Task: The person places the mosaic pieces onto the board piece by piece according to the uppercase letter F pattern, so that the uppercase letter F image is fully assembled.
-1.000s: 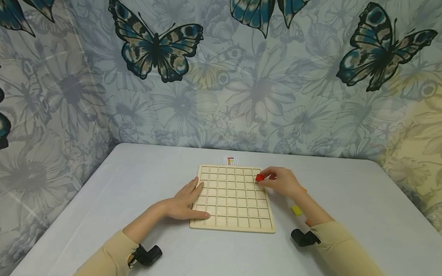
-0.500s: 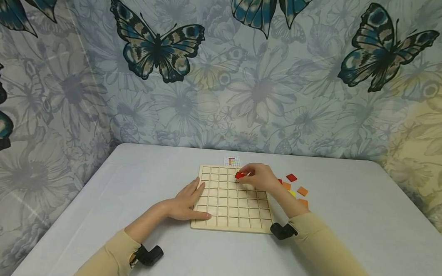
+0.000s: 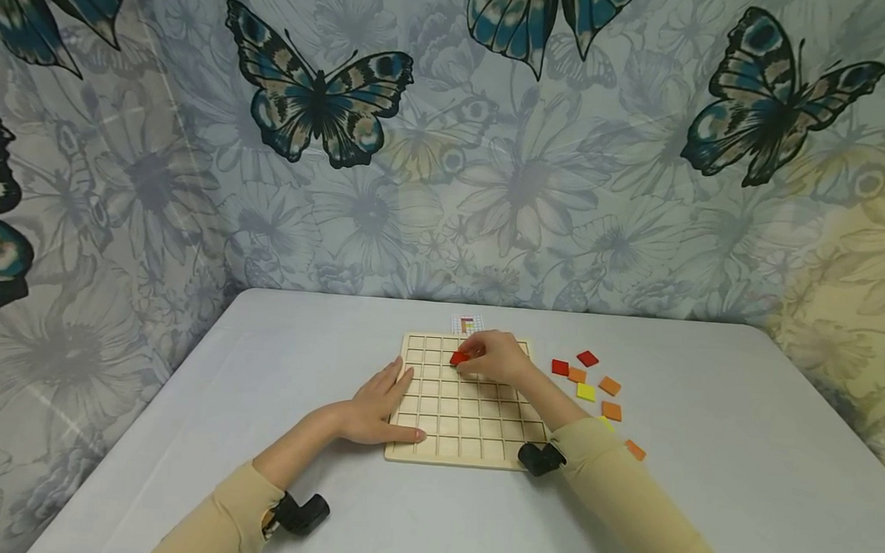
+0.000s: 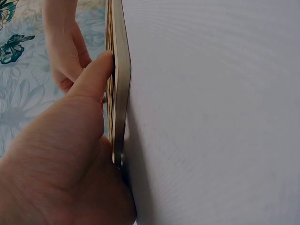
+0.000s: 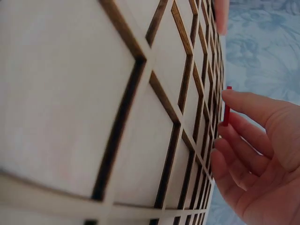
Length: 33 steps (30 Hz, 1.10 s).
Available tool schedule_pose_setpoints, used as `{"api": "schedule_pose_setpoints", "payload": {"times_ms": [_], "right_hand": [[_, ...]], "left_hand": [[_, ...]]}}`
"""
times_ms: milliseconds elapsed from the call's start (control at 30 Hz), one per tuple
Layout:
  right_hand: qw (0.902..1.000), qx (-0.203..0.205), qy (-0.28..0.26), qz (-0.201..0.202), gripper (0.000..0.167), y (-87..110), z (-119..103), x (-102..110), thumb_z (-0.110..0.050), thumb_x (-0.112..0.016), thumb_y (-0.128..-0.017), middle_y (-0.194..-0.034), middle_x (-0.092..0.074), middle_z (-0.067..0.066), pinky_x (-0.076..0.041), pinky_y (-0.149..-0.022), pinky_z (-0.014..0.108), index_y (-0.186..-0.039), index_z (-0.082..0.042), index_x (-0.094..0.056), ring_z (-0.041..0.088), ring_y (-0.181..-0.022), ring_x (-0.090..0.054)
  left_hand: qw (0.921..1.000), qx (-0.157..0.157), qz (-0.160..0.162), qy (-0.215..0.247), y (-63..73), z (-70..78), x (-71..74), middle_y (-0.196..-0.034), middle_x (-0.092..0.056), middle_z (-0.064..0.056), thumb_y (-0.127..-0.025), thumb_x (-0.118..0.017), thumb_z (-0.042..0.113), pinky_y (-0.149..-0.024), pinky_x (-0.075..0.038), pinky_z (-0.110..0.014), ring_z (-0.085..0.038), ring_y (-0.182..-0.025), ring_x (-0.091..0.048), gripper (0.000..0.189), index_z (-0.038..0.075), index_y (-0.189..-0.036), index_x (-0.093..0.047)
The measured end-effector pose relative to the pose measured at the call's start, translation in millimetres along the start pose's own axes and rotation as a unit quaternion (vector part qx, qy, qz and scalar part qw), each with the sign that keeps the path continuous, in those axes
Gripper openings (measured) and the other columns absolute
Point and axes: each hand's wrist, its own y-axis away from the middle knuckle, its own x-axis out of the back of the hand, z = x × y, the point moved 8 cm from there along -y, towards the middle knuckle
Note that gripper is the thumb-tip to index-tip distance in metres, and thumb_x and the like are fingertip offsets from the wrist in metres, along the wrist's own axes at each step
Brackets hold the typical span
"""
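Note:
A pale wooden grid board (image 3: 441, 450) with square recesses lies on the table. My left hand (image 3: 370, 408) rests on its left edge with the fingers spread, the thumb over the near left corner. In the left wrist view, the thumb of the left hand (image 4: 61, 136) lies across the board's rim. Over the upper part of the board, my right hand (image 3: 500, 359) pinches a red square tile (image 3: 458, 358) between thumb and fingers. The right wrist view shows that red tile (image 5: 227, 107) edge-on, held by the right hand (image 5: 262, 150) just above the grid.
Loose tiles lie right of the board: red tiles (image 3: 560, 367), orange tiles (image 3: 611, 411) and yellow tiles (image 3: 586, 392). A small card (image 3: 467, 323) printed with a coloured grid pattern sits behind the board. The white-covered table (image 3: 319, 337) meets a butterfly-patterned backdrop (image 3: 520, 230).
My right hand has carried the red tile leftward across the board, from its upper right edge to left of centre. The loose tiles at the right have come into view. The left hand stays put.

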Motion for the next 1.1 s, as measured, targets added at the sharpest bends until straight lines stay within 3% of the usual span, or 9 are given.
{"api": "schedule_pose_setpoints", "payload": {"times_ms": [333, 833, 1100], "right_hand": [[0.9999, -0.008, 0.006, 0.004, 0.025, -5.1, -3, -6, -0.015, -0.079, -0.082, -0.092, -0.068, 0.004, -0.051, -0.074, 0.034, -0.105, -0.006, -0.074, 0.019, -0.083, -0.06], [0.9993, 0.03, -0.02, 0.014, 0.019, -6.3, -12, -9, -0.004, -0.072, -0.084, -0.095, -0.07, 0.007, -0.052, -0.077, 0.036, -0.103, -0.004, -0.075, 0.022, -0.087, -0.064], [0.9993, 0.031, -0.016, 0.015, 0.016, -0.4, -8, -3, -0.01, -0.067, -0.09, -0.1, -0.071, 0.005, -0.051, -0.081, 0.04, -0.104, -0.008, -0.075, 0.023, -0.093, -0.064]], "left_hand": [[1.0, 0.008, -0.004, 0.004, 7.4, 14.0, 8.5, -0.16, 0.012, -0.023, -0.09, -0.056, 0.062, -0.116, -0.006, -0.053, -0.036, -0.147, 0.007, 0.104, -0.001, -0.155, -0.004], [0.9999, 0.007, -0.005, 0.008, 6.9, 11.8, 6.9, -0.16, 0.012, -0.022, -0.089, -0.054, 0.066, -0.115, -0.004, -0.054, -0.035, -0.147, 0.008, 0.106, -0.001, -0.155, -0.004], [0.9999, 0.015, 0.0, 0.004, 2.3, 3.2, 1.7, -0.16, 0.017, -0.016, -0.086, -0.051, 0.072, -0.116, -0.003, -0.05, -0.03, -0.147, 0.011, 0.11, 0.004, -0.156, 0.001]]}}
